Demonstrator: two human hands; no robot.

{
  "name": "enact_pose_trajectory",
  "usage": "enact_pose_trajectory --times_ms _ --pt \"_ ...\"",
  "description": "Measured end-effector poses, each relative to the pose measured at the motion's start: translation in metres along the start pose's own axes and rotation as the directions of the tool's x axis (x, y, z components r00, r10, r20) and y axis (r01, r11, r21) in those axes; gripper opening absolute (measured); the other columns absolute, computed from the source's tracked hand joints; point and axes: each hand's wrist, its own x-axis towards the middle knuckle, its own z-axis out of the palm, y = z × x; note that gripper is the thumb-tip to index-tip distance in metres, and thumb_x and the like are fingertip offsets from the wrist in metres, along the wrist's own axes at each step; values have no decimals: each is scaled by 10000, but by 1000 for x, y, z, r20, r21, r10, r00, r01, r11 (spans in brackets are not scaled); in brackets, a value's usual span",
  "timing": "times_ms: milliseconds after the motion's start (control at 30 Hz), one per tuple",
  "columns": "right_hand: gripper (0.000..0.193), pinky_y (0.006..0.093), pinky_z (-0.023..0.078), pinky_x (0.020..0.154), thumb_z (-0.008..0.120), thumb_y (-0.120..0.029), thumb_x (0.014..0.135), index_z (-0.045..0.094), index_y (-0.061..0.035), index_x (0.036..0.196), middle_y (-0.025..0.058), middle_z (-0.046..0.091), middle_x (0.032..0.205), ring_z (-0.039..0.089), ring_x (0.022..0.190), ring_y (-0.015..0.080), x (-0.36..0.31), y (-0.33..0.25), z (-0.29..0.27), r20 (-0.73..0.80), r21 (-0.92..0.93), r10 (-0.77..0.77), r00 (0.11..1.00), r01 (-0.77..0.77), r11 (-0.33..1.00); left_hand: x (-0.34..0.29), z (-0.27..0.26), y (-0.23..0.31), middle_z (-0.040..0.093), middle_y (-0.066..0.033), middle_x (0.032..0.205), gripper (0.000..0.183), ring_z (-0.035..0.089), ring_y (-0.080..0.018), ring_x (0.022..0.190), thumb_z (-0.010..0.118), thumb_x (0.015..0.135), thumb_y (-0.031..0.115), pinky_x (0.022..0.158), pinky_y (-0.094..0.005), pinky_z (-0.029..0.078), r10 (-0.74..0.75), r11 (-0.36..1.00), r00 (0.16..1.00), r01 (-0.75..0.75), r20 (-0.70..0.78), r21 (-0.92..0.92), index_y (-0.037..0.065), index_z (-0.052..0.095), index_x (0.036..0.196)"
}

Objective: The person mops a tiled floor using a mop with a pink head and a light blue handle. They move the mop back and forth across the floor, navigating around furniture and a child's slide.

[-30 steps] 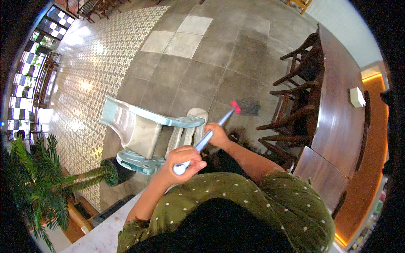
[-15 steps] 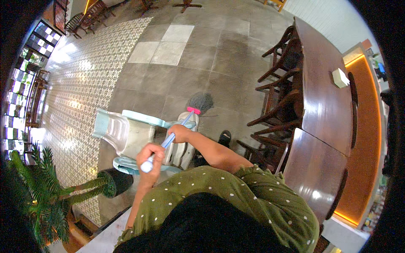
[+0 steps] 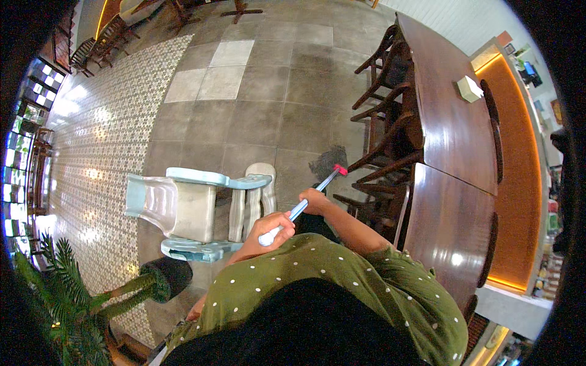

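Head view shows that your mop (image 3: 298, 210) has just swung across the floor. Half a second ago, its grey mop head (image 3: 326, 161) was close by the end of the pale blue and cream plastic seat (image 3: 196, 204), which looks like a chair. Now it has gone over to your right, and a bit of grey floor (image 3: 293, 155) shows between the two. Your left hand (image 3: 278, 228) is wrapped around the top of the blue and white handle, with the fingers curled snugly on it. Your right hand (image 3: 314, 201) is lower down, and its fingers are closed on the handle too, though your arm hides some of them. The handle leans away from you, up and to the right, down to the pink piece (image 3: 340, 169) that joins the strings. The strings look spread out on the tiles and a little blurry. The pink piece is right beside a leg or arm end of the brown chairs (image 3: 412, 134), and I can't tell if they touch. They stand along the long brown table (image 3: 452, 137). I think this means a new patch of floor is getting its turn, with more room by the pale seat and less room by the brown chairs, so a bump there seems easy.
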Motion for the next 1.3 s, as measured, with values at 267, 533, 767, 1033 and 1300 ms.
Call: enact_pose_trajectory --times_ms 267,533,767,1033,1300 --pt "261 557 519 774 708 -345 689 661 -113 800 138 663 893 648 904 385 13 -107 12 -84 183 -75 994 90 979 -49 -55 48 621 -104 726 134 619 -249 740 690 850 81 864 -395 504 -26 984 999 30 -24 174 -6 617 780" --pt "184 487 518 680 695 -265 687 638 -90 706 167 647 733 651 748 388 26 -202 4 -221 380 -311 924 375 845 -81 -63 113 605 -80 686 170 609 -233 699 688 847 133 852 -407 501 -42 967 994 66 -102 247 34 592 747" --pt "138 484 525 664 666 -211 682 673 -76 708 193 662 732 647 712 399 14 -189 -17 -40 321 -287 957 284 904 -80 -31 83 539 -40 658 264 547 -185 652 590 970 261 807 -413 485 83 996 944 -70 -321 52 63 494 823" --pt "169 493 531 691 680 -229 650 699 -85 736 194 677 767 653 741 404 -54 -105 9 120 80 -296 948 288 954 -105 39 17 599 -87 746 252 611 -205 736 566 984 253 923 -502 489 91 988 912 -133 -401 -79 58 499 839" --pt "277 488 534 759 701 -317 729 678 -102 902 171 683 882 667 861 375 -122 -26 27 -53 67 -2 999 5 998 -84 115 -9 622 -62 813 216 605 -157 813 578 972 195 1056 -432 425 45 993 968 -70 -248 -94 14 556 856"
